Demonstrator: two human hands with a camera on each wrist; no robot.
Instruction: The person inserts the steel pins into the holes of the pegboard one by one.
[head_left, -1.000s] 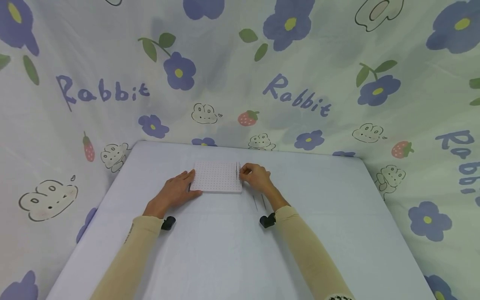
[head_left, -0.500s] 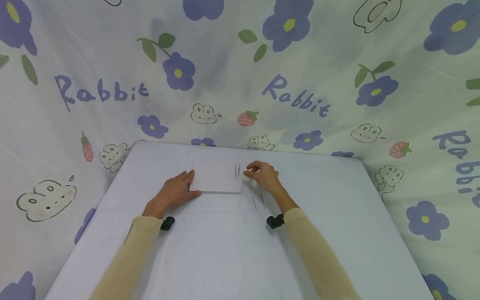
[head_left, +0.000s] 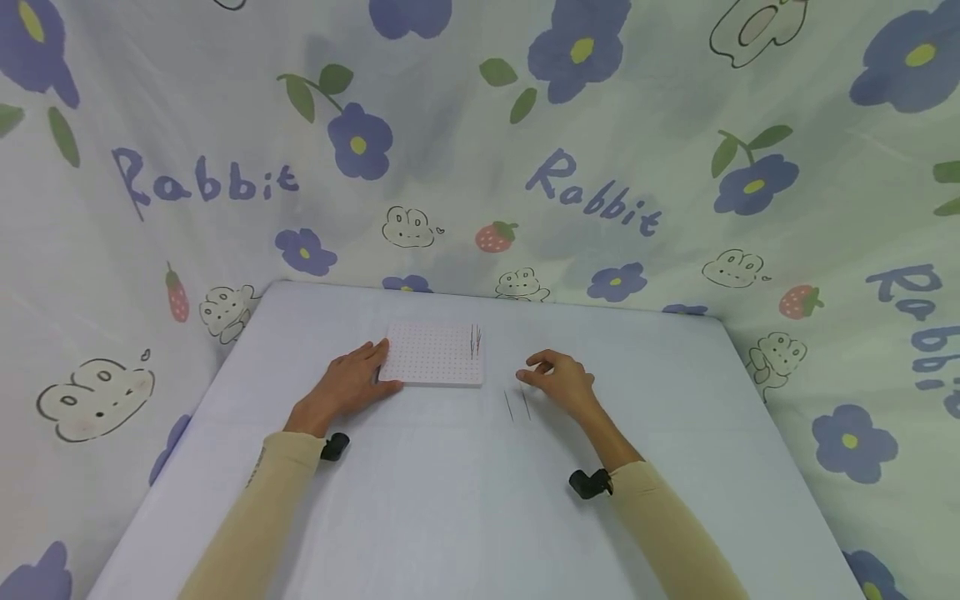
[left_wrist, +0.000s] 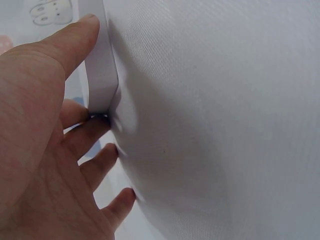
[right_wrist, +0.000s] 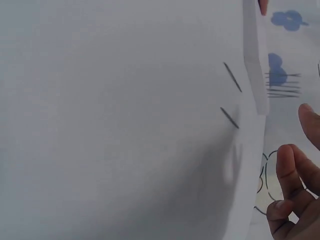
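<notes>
A white board (head_left: 431, 358) with rows of small holes lies flat toward the back of the table. Against its left end rests my left hand (head_left: 345, 387), fingers spread and fairly straight, thumb at the front corner; the left wrist view shows the thumb along the board's side (left_wrist: 102, 75). Several thin dark needle-like sticks (head_left: 476, 340) stand upright at the board's right edge. Two more such sticks (right_wrist: 232, 77) lie side by side on the cloth, right of the board. Just above their far ends hovers my right hand (head_left: 562, 385), thumb and forefinger apart, nothing between them.
White cloth covers the table (head_left: 450, 517). A patterned curtain (head_left: 465, 167) with flowers and rabbits hangs behind the table and along both sides. A black wrist camera (head_left: 590, 483) sits under the right forearm, another camera (head_left: 335, 447) by the left wrist.
My right hand has left the upright sticks at the board's right edge and moved right and nearer, over the two lying sticks. The left hand and the board have stayed put.
</notes>
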